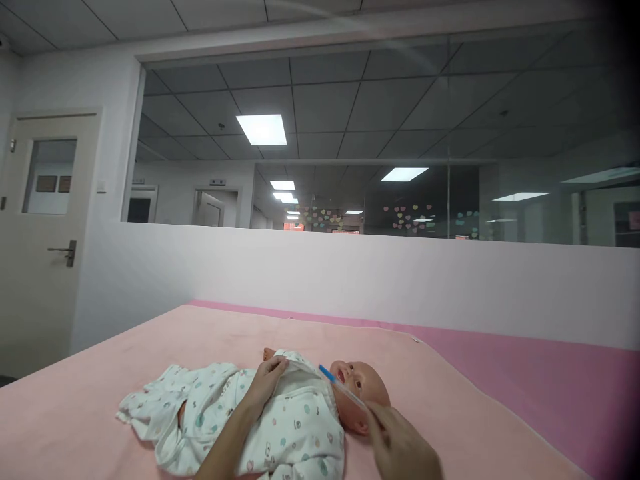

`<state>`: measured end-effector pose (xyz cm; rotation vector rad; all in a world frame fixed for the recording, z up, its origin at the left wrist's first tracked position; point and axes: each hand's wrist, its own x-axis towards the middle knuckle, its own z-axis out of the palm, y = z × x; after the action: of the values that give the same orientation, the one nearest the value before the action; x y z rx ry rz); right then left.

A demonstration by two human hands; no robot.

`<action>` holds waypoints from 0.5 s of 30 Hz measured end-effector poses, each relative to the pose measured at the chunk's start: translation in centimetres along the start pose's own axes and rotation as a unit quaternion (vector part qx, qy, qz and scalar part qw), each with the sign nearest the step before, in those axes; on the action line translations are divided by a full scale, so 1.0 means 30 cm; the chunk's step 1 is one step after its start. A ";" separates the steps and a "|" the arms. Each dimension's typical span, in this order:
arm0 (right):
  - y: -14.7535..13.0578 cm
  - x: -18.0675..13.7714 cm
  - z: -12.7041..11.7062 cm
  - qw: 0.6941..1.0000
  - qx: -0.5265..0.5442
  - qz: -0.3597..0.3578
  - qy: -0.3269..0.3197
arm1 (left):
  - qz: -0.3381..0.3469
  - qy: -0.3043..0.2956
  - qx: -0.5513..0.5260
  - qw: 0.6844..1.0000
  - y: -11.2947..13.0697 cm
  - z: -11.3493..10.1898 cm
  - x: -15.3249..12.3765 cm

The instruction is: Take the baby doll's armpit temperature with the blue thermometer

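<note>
A baby doll (373, 380) lies on its back, its head to the right, dressed in a white garment (300, 420) with small coloured prints. My left hand (270, 380) is at the doll's chest, fingers closed on the garment's front edge, which lifts slightly near the neck. My right hand (400, 440) is beside the doll's head and grips one end of a thin clear stick with a blue tip (345, 390). The stick slants up and left across the doll's cheek, the blue tip near its chin. One small doll hand (269, 354) shows beyond my left fingers.
A pale pink sheet (150, 340) covers the surface, with a darker pink layer (525, 373) along the far and right sides. Behind it rises a white low wall (350, 273) under a wide window (400, 133). A door (45, 267) is at far left.
</note>
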<state>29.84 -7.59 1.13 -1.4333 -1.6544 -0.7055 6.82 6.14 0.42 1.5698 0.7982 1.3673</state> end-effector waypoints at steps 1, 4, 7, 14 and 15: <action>-0.052 0.033 0.035 0.999 0.002 -0.030 -0.012 | -0.006 0.001 -0.020 1.000 -0.001 -0.003 -0.001; -0.164 0.101 0.179 0.997 -0.023 -0.030 -0.068 | -0.012 -0.008 -0.086 0.996 -0.007 -0.007 -0.001; -0.216 0.137 0.312 0.989 -0.044 0.002 -0.140 | -0.008 -0.020 -0.122 0.992 -0.014 -0.007 0.002; -0.265 0.215 0.404 0.980 -0.011 0.009 -0.196 | -0.012 -0.028 -0.094 0.995 -0.048 -0.007 0.015; -0.265 0.224 0.403 0.979 -0.005 0.007 -0.206 | -0.018 -0.011 -0.078 0.997 -0.060 -0.008 0.025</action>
<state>19.33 4.39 1.49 -1.6790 -1.9495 -0.4243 6.88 7.59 -0.91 1.4409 0.6862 1.3516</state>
